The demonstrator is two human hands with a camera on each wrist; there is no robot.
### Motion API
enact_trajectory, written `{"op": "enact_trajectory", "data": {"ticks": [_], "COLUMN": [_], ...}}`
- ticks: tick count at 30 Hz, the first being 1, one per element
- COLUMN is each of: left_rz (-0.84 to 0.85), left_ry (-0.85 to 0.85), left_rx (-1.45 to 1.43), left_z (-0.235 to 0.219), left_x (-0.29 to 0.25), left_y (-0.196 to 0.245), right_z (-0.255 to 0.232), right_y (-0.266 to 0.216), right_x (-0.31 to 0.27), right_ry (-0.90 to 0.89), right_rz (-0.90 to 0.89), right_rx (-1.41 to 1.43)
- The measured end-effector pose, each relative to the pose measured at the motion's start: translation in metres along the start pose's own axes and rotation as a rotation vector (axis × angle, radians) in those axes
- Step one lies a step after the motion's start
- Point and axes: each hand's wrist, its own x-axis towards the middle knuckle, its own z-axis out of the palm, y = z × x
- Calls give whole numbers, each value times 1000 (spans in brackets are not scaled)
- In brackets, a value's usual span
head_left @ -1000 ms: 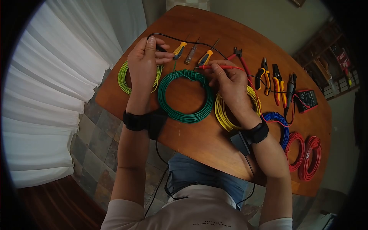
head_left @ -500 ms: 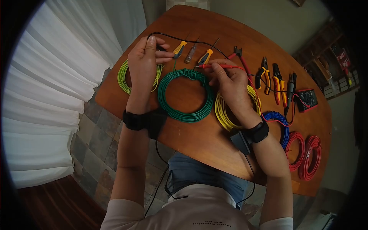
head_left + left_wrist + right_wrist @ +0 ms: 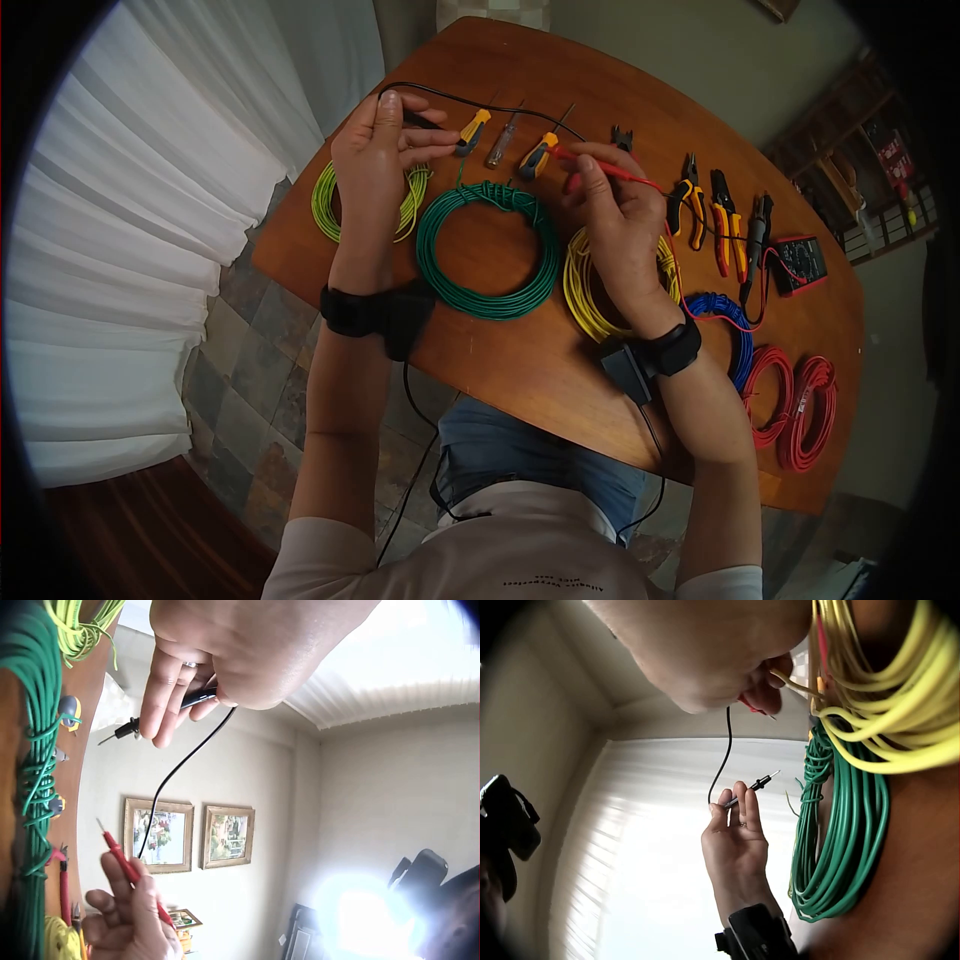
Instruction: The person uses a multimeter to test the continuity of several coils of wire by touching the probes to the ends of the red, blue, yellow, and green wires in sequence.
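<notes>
My left hand (image 3: 372, 165) holds a black multimeter probe (image 3: 196, 698) between thumb and fingers, above the table's far left part. The probe's bare metal tip points away from the palm, and its black lead loops over toward the right. With thumb and fingers my right hand (image 3: 625, 235) pinches a red multimeter probe (image 3: 120, 851), its tip aimed toward the left hand. The two probes are apart. Below and between the hands lies a tied coil of green wire (image 3: 490, 307), short ends standing up at its top. A yellow wire coil (image 3: 582, 295) lies partly hidden under the right hand.
At the right lies the multimeter (image 3: 802, 266), near pliers (image 3: 697, 215) and similar tools. Screwdrivers (image 3: 541, 157) lie beyond the green coil. A yellow-green coil (image 3: 322, 205) sits left; a blue coil (image 3: 743, 355) and red coils (image 3: 790, 445) sit right.
My right hand has drawn the red probe to the right and slightly away, from close by the green coil's top to beside a screwdriver handle. The left hand has barely shifted.
</notes>
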Motion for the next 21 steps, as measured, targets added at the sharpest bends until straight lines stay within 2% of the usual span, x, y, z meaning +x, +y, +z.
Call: {"op": "enact_trajectory", "data": {"ticks": [3,7,9,12,17,21], "left_rz": [70,150,120,74,54,52], "left_ry": [-5,-42,-44,-63,-77,-48], "left_rx": [-31,100,149,214,245,244], "left_z": [-1,-4,-10,-16,-19,-20], "left_x": [5,14,23,32,39,36], "left_y": [12,20,18,11,1,-7], "right_z": [3,22,37,53,78,81], "right_y": [-18,-32,-35,-23,22,28], "right_x": [1,3,8,18,29,26], "right_ry": [-2,-166,-219,-248,-200,-188], "right_rz": [-186,-43,69,162,157,136], "right_rx": [-54,51,118,37,66,54]}}
